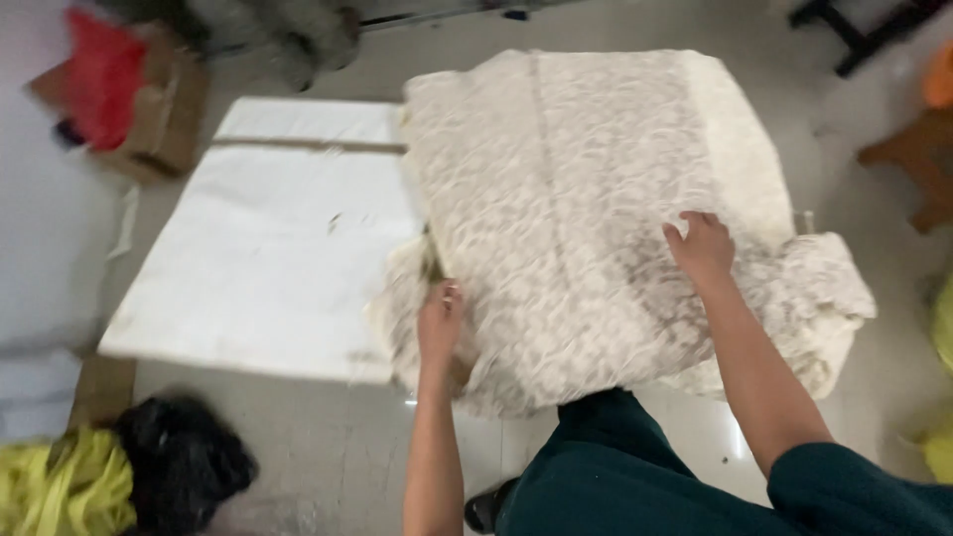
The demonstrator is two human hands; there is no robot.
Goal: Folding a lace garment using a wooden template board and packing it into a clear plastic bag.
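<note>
Head view, near to far. Nearest, the person's dark green clothing (pixel 635 467) fills the lower edge. The left hand (pixel 439 323) pinches the near left edge of a cream lace fabric (pixel 576 179), fingers closed on it, apparently to keep that edge from slipping. The right hand (pixel 703 248) lies flat on the cloth, fingers released and spread, seemingly to smooth or steady it. The fabric lies on the floor, overlapping a white sheet (pixel 268 248) at left. Beyond, blurred: a cardboard box (pixel 164 109) holding something red
</note>
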